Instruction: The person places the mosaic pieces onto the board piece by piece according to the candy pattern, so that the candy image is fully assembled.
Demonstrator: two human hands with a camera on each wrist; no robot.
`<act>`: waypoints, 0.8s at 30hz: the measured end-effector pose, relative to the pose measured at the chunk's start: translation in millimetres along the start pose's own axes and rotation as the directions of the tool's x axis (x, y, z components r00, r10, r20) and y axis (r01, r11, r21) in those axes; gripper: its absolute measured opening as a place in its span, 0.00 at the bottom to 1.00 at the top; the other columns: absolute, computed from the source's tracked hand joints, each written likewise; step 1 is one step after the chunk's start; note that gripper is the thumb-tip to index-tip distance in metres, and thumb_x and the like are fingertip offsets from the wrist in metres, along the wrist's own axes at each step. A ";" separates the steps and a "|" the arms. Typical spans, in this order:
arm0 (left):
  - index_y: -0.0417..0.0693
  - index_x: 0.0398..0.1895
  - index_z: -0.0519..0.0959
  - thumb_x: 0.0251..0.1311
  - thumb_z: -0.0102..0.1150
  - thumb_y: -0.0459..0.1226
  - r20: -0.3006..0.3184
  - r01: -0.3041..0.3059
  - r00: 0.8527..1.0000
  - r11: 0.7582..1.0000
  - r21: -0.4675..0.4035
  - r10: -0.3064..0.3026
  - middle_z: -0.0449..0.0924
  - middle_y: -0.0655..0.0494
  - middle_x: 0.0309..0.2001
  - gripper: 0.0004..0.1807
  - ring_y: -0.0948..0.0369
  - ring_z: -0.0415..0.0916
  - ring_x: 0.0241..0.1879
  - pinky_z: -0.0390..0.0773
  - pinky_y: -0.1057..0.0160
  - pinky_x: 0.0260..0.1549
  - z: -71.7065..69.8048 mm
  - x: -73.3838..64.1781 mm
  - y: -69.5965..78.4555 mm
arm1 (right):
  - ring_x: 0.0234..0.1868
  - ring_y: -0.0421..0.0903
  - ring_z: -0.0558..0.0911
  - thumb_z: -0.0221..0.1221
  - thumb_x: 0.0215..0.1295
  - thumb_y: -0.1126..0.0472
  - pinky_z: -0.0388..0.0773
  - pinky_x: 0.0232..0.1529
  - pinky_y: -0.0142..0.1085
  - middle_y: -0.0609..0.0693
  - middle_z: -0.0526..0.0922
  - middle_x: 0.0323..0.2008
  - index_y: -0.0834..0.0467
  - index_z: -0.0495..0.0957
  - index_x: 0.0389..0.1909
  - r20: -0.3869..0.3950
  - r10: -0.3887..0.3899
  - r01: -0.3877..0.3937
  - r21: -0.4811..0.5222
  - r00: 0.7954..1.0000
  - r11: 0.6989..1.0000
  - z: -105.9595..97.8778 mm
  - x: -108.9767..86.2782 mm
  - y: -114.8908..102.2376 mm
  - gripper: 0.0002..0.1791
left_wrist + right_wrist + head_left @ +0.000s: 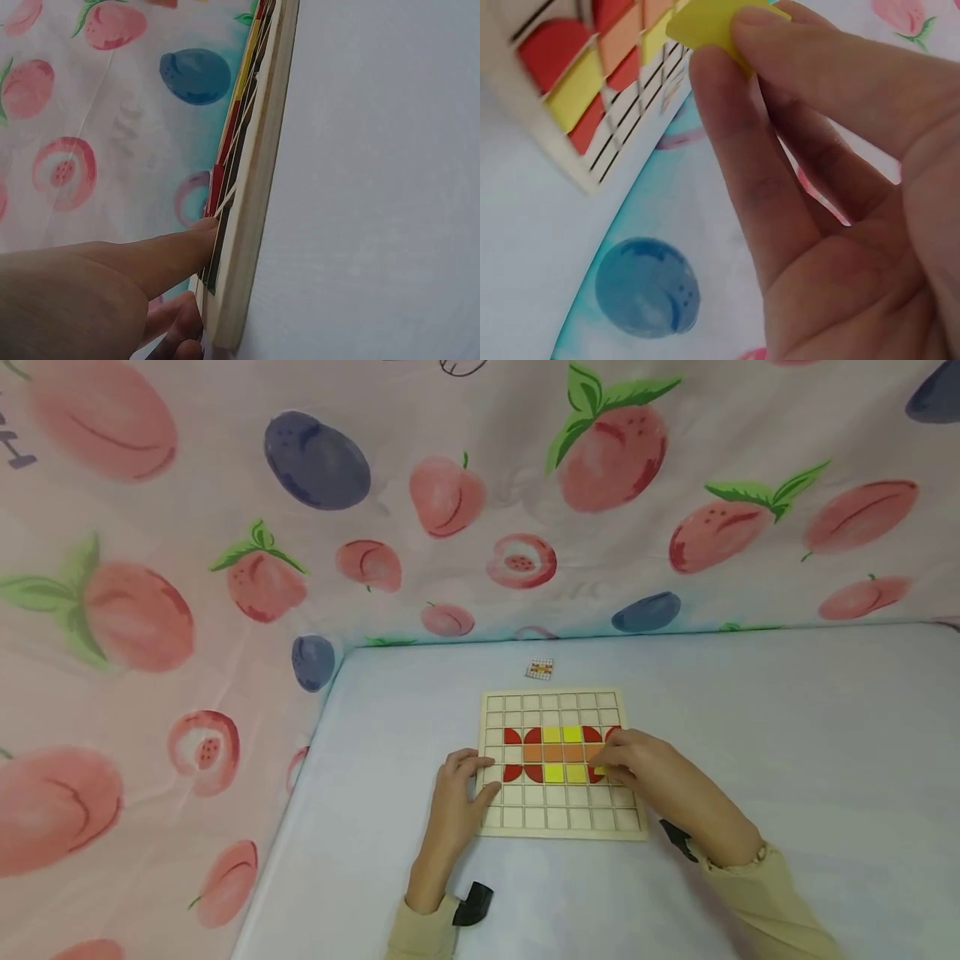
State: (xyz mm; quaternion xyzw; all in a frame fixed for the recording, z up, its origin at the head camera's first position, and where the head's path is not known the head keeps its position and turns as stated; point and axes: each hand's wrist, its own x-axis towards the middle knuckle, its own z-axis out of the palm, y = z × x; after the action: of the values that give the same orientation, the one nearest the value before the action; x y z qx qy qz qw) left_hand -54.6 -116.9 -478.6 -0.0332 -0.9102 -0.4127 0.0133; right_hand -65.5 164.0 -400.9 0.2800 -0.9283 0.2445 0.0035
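A pale wooden grid board (555, 837) lies on the white surface. Across its middle rows sit red quarter-round tiles (533, 772), yellow square tiles (553, 772) and orange tiles (552, 752). My left hand (453, 797) rests at the board's left edge, its thumb and fingertips touching the frame. Over the board's right side is my right hand (648, 772). Between its thumb and fingertips it pinches a yellow tile (705, 28), held just off the board in the right wrist view. Part of the pattern on the right is hidden behind this hand.
Behind the board lies a small card (540, 669) printed with a coloured grid pattern. A fruit-printed cloth (517, 477) rises along the back and left of the white surface (810, 735). Black bands (474, 904) are at both wrists.
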 end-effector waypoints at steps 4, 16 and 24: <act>0.45 0.51 0.82 0.59 0.68 0.35 0.001 -0.005 1.000 1.000 -0.004 0.005 0.71 0.48 0.62 0.16 0.52 0.70 0.56 0.71 0.48 0.57 -1.2 1.2 -0.5 | 0.39 0.43 0.80 0.70 0.54 0.71 0.82 0.41 0.37 0.46 0.82 0.35 0.59 0.86 0.40 0.000 -0.007 0.007 -0.016 1.000 1.000 3.3 11.6 -8.6 0.13; 0.45 0.51 0.82 0.59 0.68 0.35 -0.006 -0.006 1.000 1.000 -0.009 0.005 0.72 0.48 0.62 0.16 0.52 0.71 0.56 0.71 0.49 0.57 -1.1 -0.3 -0.9 | 0.38 0.44 0.82 0.68 0.58 0.68 0.82 0.42 0.37 0.48 0.83 0.36 0.59 0.86 0.39 -0.005 -0.048 0.048 0.048 0.999 0.998 23.0 39.4 -22.6 0.08; 0.46 0.51 0.82 0.60 0.68 0.35 0.000 0.004 1.000 1.000 -0.015 -0.004 0.72 0.49 0.62 0.16 0.52 0.70 0.57 0.70 0.49 0.58 -1.7 -0.5 -0.7 | 0.37 0.43 0.81 0.68 0.59 0.66 0.82 0.44 0.38 0.47 0.83 0.35 0.59 0.86 0.39 0.027 -0.041 0.040 0.054 0.999 0.998 39.0 56.4 -29.6 0.07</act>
State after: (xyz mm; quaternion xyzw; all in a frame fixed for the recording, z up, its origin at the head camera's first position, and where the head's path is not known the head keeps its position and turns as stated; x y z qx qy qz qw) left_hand -54.2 -118.7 -478.0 -0.0316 -0.9071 -0.4196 0.0123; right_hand -92.6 95.5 -413.7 0.3022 -0.9156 0.2649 -0.0121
